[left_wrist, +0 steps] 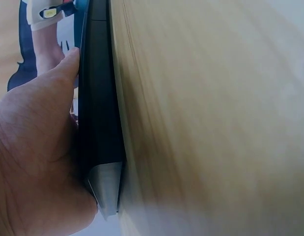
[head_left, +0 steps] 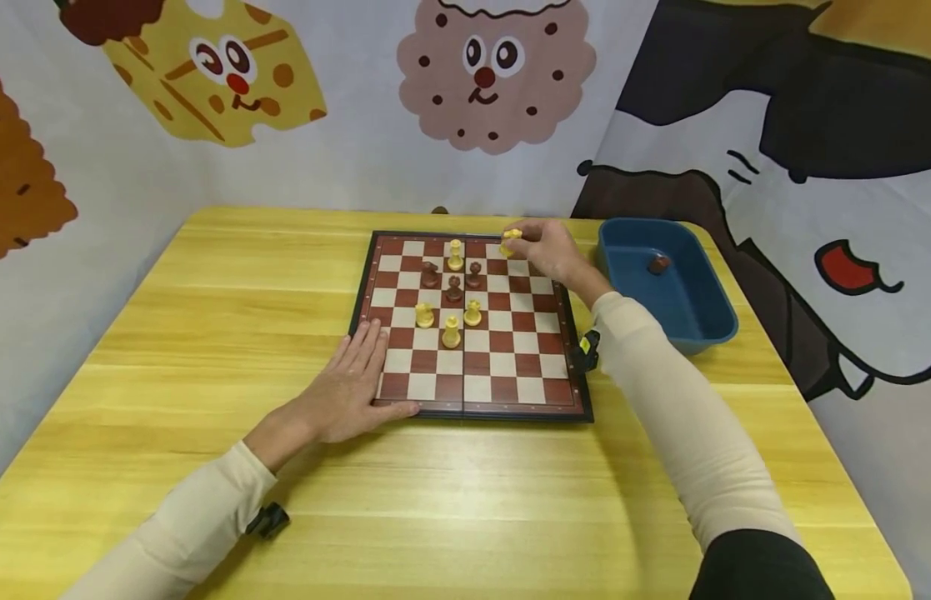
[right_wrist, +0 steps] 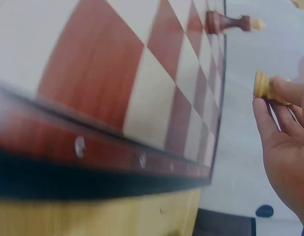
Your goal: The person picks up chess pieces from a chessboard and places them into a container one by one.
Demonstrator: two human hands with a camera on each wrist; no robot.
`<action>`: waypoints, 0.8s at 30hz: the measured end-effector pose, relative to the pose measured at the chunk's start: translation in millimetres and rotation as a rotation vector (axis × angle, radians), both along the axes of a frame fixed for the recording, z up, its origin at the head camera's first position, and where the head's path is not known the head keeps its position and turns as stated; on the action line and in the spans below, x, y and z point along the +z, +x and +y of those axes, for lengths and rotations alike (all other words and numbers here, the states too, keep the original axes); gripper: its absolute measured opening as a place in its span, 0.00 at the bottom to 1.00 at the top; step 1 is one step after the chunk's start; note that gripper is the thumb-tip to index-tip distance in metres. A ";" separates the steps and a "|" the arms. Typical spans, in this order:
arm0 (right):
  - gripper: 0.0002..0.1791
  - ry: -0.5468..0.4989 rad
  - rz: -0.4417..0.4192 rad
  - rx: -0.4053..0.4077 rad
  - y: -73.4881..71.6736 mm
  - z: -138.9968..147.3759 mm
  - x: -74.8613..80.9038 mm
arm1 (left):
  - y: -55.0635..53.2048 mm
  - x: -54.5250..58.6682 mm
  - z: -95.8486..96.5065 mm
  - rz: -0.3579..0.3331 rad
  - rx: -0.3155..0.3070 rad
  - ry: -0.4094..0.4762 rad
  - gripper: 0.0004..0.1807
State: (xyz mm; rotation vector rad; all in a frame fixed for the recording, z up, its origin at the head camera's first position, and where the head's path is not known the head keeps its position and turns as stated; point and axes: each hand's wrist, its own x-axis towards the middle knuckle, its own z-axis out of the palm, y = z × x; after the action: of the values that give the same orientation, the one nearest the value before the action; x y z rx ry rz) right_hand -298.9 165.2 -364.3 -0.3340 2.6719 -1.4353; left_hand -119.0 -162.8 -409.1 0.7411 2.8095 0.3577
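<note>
A brown-and-cream chessboard [head_left: 503, 367] lies on the table. My left hand [head_left: 345, 400] rests on its near left corner, fingers laid straight over the left rim and thumb along the front rim. Above the far right part of the board, my right hand [head_left: 551, 250] pinches a yellow chess piece [right_wrist: 261, 85] between thumb and fingers, base clear of the squares in the right wrist view. Nearest to it on the board stand a yellow piece [head_left: 455, 256] and a brown piece [head_left: 475, 275]. Other pieces include a brown knight [head_left: 430, 274] and a yellow knight [head_left: 424, 315].
Right of the board stands a blue tub [head_left: 708, 312], with a brown piece [head_left: 658, 264] lying inside. A wooden table [head_left: 232, 333] carries everything. Behind it hangs a white cloth [head_left: 352, 167] printed with cartoon figures.
</note>
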 end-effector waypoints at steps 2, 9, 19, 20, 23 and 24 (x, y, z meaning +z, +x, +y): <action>0.15 -0.001 0.005 -0.006 1.5 6.6 5.8 | 0.4 0.3 -0.5 0.004 0.002 0.004 0.65; 0.18 0.038 0.027 -0.029 8.0 39.0 16.2 | 0.9 0.2 -0.2 0.003 0.003 0.005 0.65; 0.19 0.059 0.002 -0.119 13.2 78.6 23.9 | 0.3 -0.6 -0.9 0.022 -0.006 0.000 0.65; 0.19 0.065 0.004 -0.120 14.1 81.5 24.9 | 0.2 -0.6 -0.9 0.022 -0.006 0.001 0.65; 0.19 0.079 0.014 -0.130 16.3 91.2 26.9 | 0.1 -0.5 -0.3 0.019 -0.006 0.000 0.65; 0.20 0.086 0.019 -0.135 16.9 94.8 27.4 | 0.0 -0.6 -0.1 0.019 -0.006 0.001 0.65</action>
State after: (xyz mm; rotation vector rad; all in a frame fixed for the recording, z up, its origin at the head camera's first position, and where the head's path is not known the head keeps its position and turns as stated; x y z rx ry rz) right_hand -282.1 260.0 -336.9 -0.1642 2.8103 -1.3509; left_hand -119.0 -162.9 -409.7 0.7575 2.8241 0.3524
